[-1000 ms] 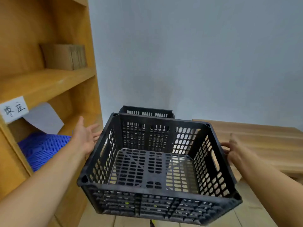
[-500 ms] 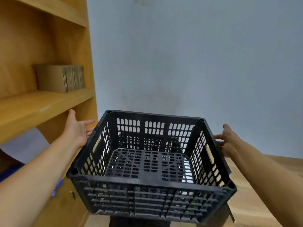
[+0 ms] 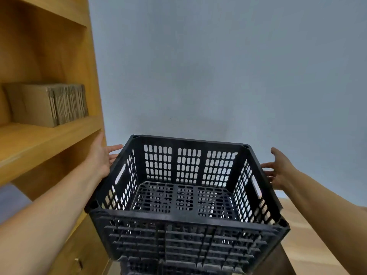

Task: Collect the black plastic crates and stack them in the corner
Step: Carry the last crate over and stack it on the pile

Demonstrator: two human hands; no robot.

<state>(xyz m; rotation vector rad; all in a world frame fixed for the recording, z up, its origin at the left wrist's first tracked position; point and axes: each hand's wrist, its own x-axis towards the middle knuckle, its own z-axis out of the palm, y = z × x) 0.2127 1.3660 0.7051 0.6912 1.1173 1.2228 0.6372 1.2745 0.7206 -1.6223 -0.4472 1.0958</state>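
A black slotted plastic crate (image 3: 186, 217) sits level in the lower middle, and nothing lies inside it. Under it, at the bottom edge, shows the top of another black crate (image 3: 178, 267); the upper one appears to rest on it. My left hand (image 3: 102, 157) is beside the crate's left wall, palm facing it, fingers spread toward the far left corner. My right hand (image 3: 279, 168) is beside the right wall, fingers spread, with only the fingertips at the rim. Neither hand is curled around the crate.
A wooden shelving unit (image 3: 59, 135) stands close on the left, with a bundle of flat cardboard (image 3: 49, 104) on its shelf. A plain grey wall (image 3: 218, 76) is right behind the crate. A wooden surface (image 3: 317, 225) lies at lower right.
The crate moved forward toward the wall and came level over the lower crate. Both hands went from pressing its side walls to spread beside it. The view tilted up.
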